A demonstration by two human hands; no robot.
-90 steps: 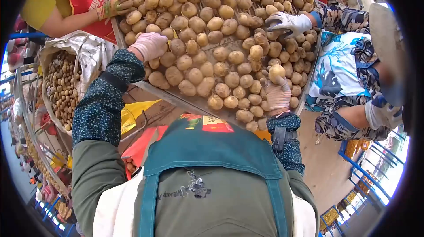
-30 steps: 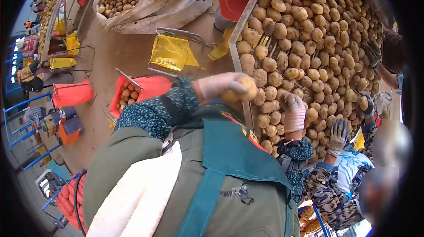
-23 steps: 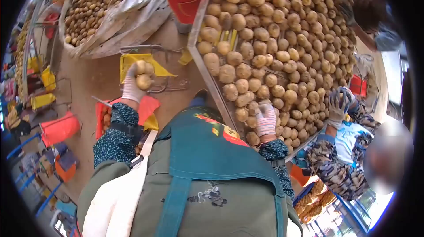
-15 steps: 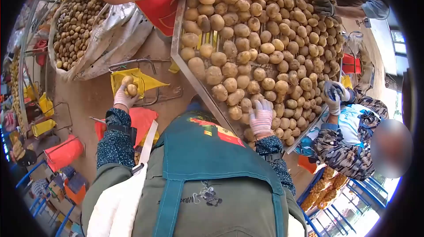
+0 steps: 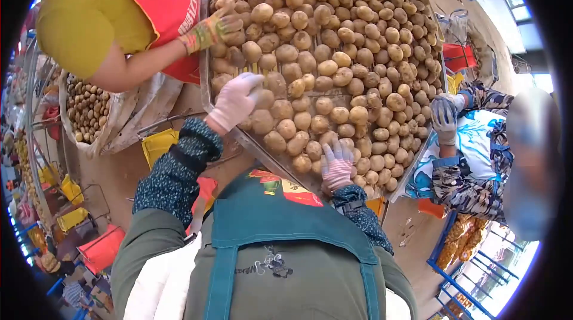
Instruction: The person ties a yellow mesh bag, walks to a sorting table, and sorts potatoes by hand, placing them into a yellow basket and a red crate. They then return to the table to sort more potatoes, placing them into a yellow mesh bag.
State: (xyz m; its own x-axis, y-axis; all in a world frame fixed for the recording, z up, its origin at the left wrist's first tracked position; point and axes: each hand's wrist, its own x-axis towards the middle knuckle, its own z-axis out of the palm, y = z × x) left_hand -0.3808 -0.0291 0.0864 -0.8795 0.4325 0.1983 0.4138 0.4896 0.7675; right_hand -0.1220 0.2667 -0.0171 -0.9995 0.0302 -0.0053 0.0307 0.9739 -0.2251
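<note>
Potatoes (image 5: 358, 81) cover a metal-edged sorting table (image 5: 262, 154) in front of me. My left hand (image 5: 234, 103), in a pale glove, reaches over the table's near left edge, its fingers stretched out above the potatoes there. No potato shows in it; its palm side is hidden. My right hand (image 5: 337, 166), in a striped glove, lies on the potatoes near the front edge with its fingers spread. It is open and grips none that I can see.
A co-worker's gloved hand (image 5: 213, 29) touches potatoes at the far left. Another person's gloved hands (image 5: 446, 116) are together at the right edge. A large sack of potatoes (image 5: 88, 108), a yellow scoop-like container (image 5: 158, 148) and a red basket (image 5: 101, 248) stand left.
My left hand has moved from beside the yellow container up and right over the table; the potatoes it held no longer show. My right hand stays on the potatoes. The view has shifted.
</note>
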